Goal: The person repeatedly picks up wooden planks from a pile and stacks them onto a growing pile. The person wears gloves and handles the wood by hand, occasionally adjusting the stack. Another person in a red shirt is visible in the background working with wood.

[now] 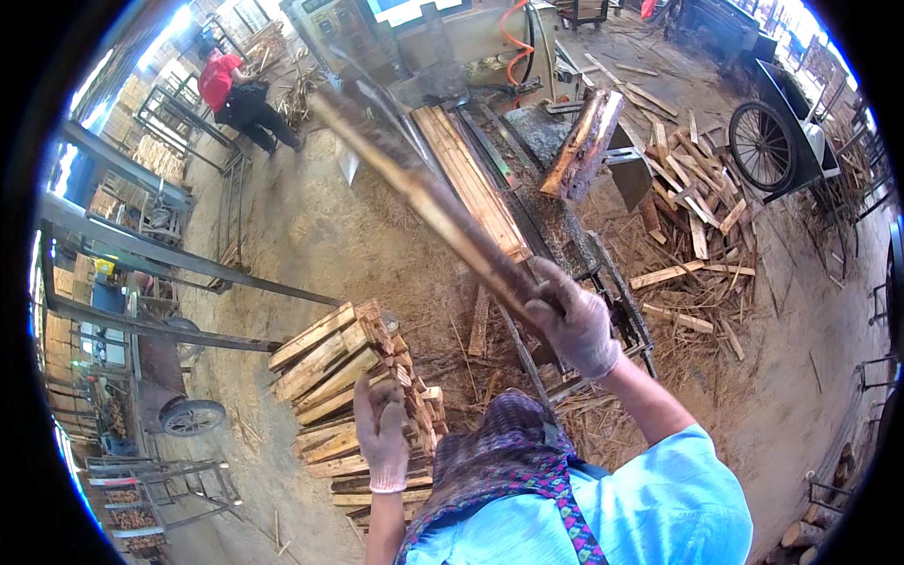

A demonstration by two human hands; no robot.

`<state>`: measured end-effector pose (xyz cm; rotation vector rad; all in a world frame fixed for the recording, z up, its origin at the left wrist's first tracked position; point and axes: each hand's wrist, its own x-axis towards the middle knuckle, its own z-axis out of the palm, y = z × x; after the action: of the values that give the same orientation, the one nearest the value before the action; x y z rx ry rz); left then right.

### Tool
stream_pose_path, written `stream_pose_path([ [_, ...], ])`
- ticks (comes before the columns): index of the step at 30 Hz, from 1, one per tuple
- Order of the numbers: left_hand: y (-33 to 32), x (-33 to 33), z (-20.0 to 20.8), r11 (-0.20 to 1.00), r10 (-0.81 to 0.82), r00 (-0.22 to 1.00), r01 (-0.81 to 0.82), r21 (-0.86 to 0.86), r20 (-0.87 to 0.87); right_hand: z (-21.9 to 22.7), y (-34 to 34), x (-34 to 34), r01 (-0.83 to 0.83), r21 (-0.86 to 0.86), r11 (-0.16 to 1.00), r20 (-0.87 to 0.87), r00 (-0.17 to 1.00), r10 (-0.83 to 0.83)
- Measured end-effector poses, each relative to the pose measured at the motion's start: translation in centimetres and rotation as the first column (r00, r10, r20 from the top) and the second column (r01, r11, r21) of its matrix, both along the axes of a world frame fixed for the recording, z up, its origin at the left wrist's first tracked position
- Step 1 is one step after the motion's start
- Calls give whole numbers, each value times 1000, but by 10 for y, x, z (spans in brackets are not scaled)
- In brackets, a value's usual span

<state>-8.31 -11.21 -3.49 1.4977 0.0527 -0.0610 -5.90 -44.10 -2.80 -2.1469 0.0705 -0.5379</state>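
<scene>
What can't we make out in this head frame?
All in the head view:
- Long wooden strip: fine surface detail, lost to blur; the gripped part, hidden by the right hand.
- Plank stack: partly hidden by the left hand and apron.
- Bright panel: cut off by the upper edge.
- Co-worker: hands too small.

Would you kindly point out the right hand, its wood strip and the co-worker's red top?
Right hand (582,331): head view, middle of glove.
Wood strip (428,200): head view, mid-length.
Red top (218,83): head view, its middle.
</scene>
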Motion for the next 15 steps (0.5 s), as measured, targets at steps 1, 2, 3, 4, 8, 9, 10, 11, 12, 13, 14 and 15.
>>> stream_pose_path([
  [1, 18, -12, -16, 992, 95, 994, -89, 84, -61, -1, -10, 8, -7, -88, 996, 26, 1000, 10],
  [2, 43, -28, -38, 984, 137, 987, -126, 123, -88, 4, -15, 9, -64, -91, 994, -5, 998, 64],
  [3, 71, -48, -67, 972, 189, 976, -169, 166, -112, 12, -18, 10, -131, -89, 987, -34, 991, 128],
  [4, 97, -71, -103, 946, 318, 938, -305, 106, -137, 18, -18, 7, -200, -103, 974, -44, 980, 197],
  [8, 147, -163, -160, 731, 683, 621, -576, 366, -385, 40, -11, -3, -374, -334, 865, -19, 920, 391],
  [9, 165, -194, -177, 711, 703, 560, -544, 446, -437, 46, -1, 1, -398, -334, 855, 33, 901, 432],
  [10, 165, -211, -182, 674, 734, 457, -584, 453, -503, 54, 8, 7, -406, -341, 848, 81, 886, 457],
  [11, 186, -247, -207, 664, 731, 373, -583, 468, -571, 62, 12, 13, -414, -346, 842, 135, 866, 482],
  [12, 189, -278, -215, 653, 751, 348, -518, 552, -561, 62, 14, 25, -390, -346, 853, 202, 857, 474],
  [13, 188, -302, -222, 641, 767, 325, -443, 627, -553, 76, 19, 34, -316, -313, 896, 240, 886, 396],
  [14, 190, -324, -230, 673, 739, 402, -406, 618, -541, 80, 23, 39, -171, -237, 956, 274, 933, 235],
  [15, 189, -341, -237, 701, 707, 475, -371, 609, -524, 66, 19, 50, 5, -176, 984, 385, 921, 65],
])
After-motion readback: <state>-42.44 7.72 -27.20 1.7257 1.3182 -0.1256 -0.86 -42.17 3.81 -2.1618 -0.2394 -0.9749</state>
